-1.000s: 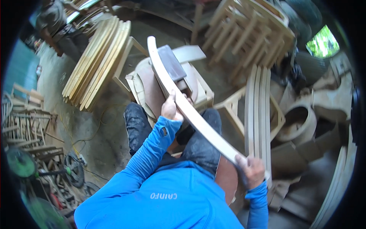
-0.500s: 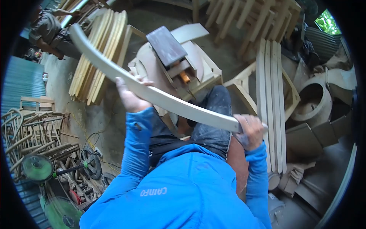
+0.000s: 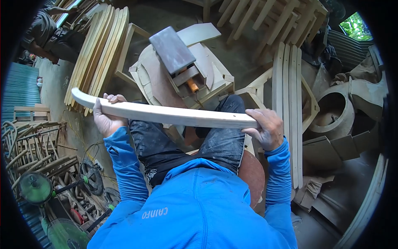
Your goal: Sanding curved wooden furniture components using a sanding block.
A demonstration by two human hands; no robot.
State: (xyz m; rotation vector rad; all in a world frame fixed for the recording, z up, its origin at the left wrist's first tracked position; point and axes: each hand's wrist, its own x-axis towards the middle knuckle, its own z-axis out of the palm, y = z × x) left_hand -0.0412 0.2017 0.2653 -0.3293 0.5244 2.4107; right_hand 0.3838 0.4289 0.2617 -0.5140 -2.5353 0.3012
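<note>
I hold a long, pale, slightly curved wooden slat (image 3: 166,114) crosswise in front of me, above my knees. My left hand (image 3: 105,118) grips it near its left end, fingers wrapped over the top. At the slat's right end my right hand (image 3: 265,128) is closed around it. Beyond the slat stands a wooden work stand (image 3: 215,79) of stacked curved panels. On it lies a dark grey rectangular block (image 3: 172,50) with an orange-handled tool (image 3: 191,85) beside it.
Curved slats (image 3: 97,50) lean in a stack at the upper left, straight boards (image 3: 288,95) stand at the right. Round wooden forms (image 3: 340,112) sit at far right. Green fans (image 3: 35,186) and cables lie at lower left. Another person (image 3: 47,29) crouches at top left.
The slat has swung from a steep diagonal to nearly level. My left hand went out to the left along it, and my right hand rose to the slat's right end.
</note>
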